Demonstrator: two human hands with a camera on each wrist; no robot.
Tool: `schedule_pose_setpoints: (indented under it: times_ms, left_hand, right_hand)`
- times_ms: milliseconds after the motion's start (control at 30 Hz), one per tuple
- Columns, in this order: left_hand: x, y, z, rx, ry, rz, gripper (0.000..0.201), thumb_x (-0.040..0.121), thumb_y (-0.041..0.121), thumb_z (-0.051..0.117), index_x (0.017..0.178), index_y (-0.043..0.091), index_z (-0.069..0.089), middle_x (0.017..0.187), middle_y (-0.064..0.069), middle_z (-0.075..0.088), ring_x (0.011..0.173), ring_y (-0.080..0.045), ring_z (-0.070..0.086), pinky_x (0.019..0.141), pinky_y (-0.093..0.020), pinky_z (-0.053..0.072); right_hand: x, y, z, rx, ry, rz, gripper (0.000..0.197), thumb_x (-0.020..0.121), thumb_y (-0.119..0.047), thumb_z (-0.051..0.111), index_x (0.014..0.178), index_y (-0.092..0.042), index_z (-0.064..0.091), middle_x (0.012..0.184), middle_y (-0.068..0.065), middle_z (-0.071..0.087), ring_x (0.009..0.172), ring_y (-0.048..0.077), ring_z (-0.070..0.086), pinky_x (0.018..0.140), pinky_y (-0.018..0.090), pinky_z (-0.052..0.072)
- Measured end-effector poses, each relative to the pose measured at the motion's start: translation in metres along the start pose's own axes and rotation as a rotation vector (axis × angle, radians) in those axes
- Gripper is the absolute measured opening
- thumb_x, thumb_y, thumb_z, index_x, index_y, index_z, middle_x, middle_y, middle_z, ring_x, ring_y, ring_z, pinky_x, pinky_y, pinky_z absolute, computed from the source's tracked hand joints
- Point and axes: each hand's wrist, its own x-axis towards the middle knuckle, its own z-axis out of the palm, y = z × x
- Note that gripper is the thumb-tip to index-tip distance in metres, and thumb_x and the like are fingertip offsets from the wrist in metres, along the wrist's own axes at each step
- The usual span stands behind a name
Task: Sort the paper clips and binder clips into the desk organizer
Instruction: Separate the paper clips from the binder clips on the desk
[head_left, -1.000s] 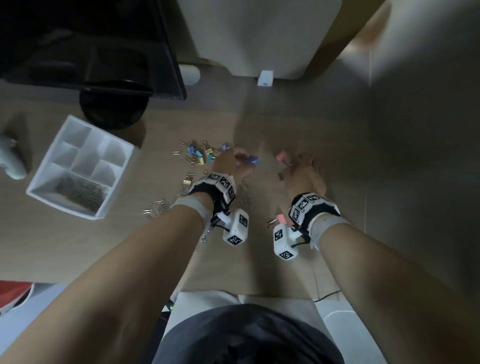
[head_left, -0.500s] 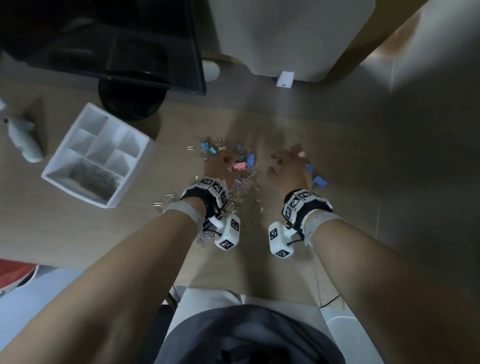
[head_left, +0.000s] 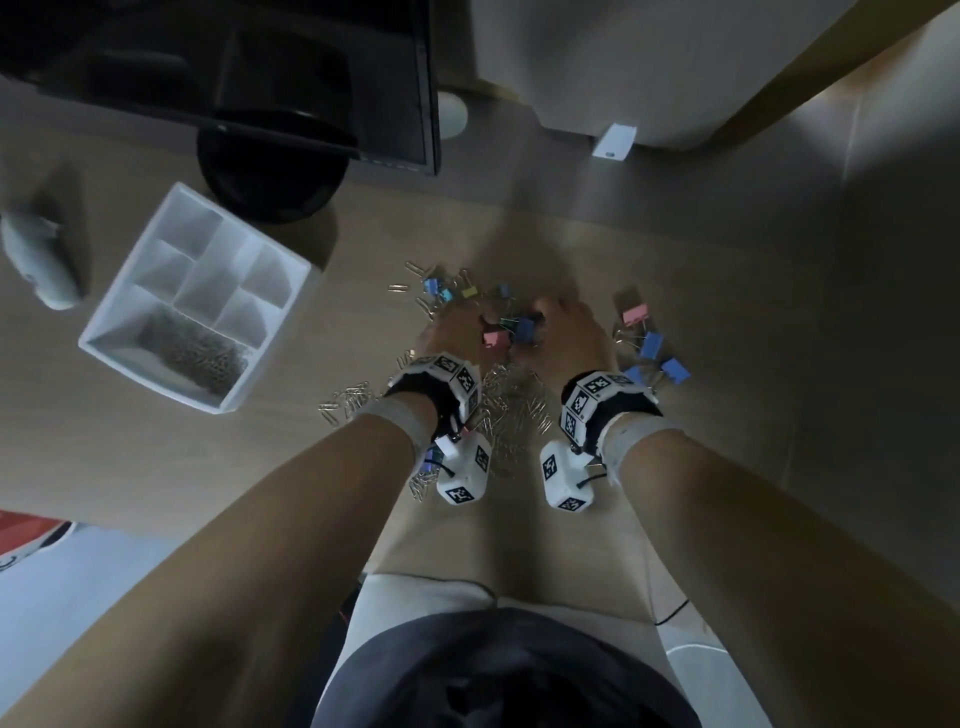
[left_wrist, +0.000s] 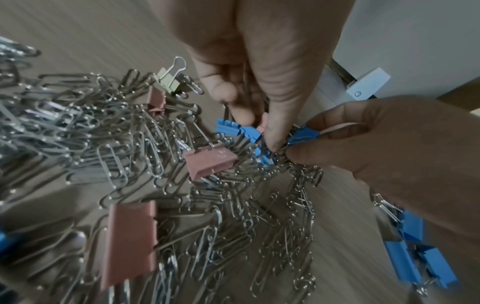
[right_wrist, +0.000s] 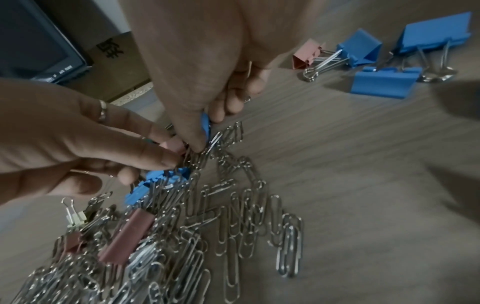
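Note:
The white desk organizer (head_left: 291, 270) stands at the left, with paper clips (head_left: 195, 353) in its long front compartment. Both hands meet over a tangled pile of silver paper clips (left_wrist: 124, 144) mixed with pink binder clips (left_wrist: 210, 162). My left hand (left_wrist: 259, 127) pinches a small pink binder clip (right_wrist: 173, 144) caught among paper clips. My right hand (right_wrist: 207, 127) pinches a blue binder clip (right_wrist: 205, 124) right beside it. Small blue binder clips (left_wrist: 233, 127) lie just under the left fingers.
A group of blue binder clips (right_wrist: 384, 82) and one pink binder clip (right_wrist: 306, 54) lies right of my right hand. More small coloured clips (head_left: 447, 293) are scattered beyond the hands. A monitor base (head_left: 270, 171) stands behind the organizer. The desk's front edge is near my body.
The two hands, apart a second ago, have come together at the middle of the pile. Larger blue and pink binder clips now lie in a group right of my right hand.

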Motion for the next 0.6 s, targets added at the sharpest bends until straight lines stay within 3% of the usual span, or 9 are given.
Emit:
schedule_pose_setpoints:
  times_ms: [133,233,300,367,467,600]
  left_hand:
    - [0.002,0.002,-0.004,-0.023,-0.024,0.028,0.022,0.069,0.041,0.068,0.083,0.035,0.052,0.096,0.000,0.067,0.088,-0.023,0.066,0.084,-0.037,0.055]
    - [0.001,0.001,-0.003,-0.029,0.029,0.007,0.025,0.076,0.031,0.075,0.083,0.035,0.052,0.093,0.006,0.064,0.085,-0.017,0.065,0.080,-0.029,0.054]
    - [0.004,0.000,0.000,-0.029,0.023,0.006,0.025,0.077,0.031,0.076,0.082,0.035,0.053,0.092,0.004,0.066,0.087,-0.018,0.066,0.081,-0.031,0.056]
    - [0.003,0.003,-0.001,0.006,-0.024,0.010,0.012,0.081,0.034,0.074,0.086,0.032,0.064,0.093,0.000,0.071,0.088,-0.020,0.068,0.083,-0.036,0.057]
    - [0.004,0.001,-0.003,0.035,-0.026,0.021,0.023,0.088,0.036,0.068,0.105,0.022,0.073,0.099,-0.002,0.073,0.090,-0.020,0.068,0.082,-0.031,0.055]
    - [0.003,0.000,-0.003,0.090,-0.001,0.030,0.024,0.091,0.034,0.065,0.108,0.020,0.072,0.107,-0.004,0.072,0.096,-0.020,0.066,0.079,-0.026,0.047]
  right_hand:
    - [-0.003,0.006,0.000,0.147,0.029,0.012,0.037,0.078,-0.048,0.065,0.109,-0.029,0.059,0.103,-0.004,0.064,0.099,0.019,0.061,0.082,0.038,0.054]
    - [-0.009,0.011,-0.006,0.241,0.048,0.018,0.034,0.075,-0.045,0.068,0.107,-0.034,0.060,0.099,-0.010,0.064,0.096,0.015,0.061,0.081,0.033,0.051]
    - [-0.014,0.014,-0.014,0.294,0.115,0.025,0.031,0.080,-0.042,0.068,0.109,-0.033,0.062,0.094,-0.014,0.061,0.094,0.014,0.059,0.078,0.030,0.046]
    - [-0.017,0.016,-0.023,0.354,0.198,0.061,0.034,0.086,-0.050,0.061,0.114,-0.032,0.061,0.096,-0.012,0.065,0.089,0.012,0.061,0.075,0.029,0.048]
    - [-0.010,0.019,-0.031,0.348,0.249,0.143,0.035,0.093,-0.054,0.051,0.114,-0.029,0.062,0.097,-0.008,0.069,0.086,0.012,0.060,0.064,0.023,0.039]
    - [0.003,0.020,-0.034,0.254,0.223,0.240,0.041,0.094,-0.061,0.041,0.114,-0.030,0.059,0.106,0.004,0.067,0.098,0.026,0.064,0.072,0.031,0.043]
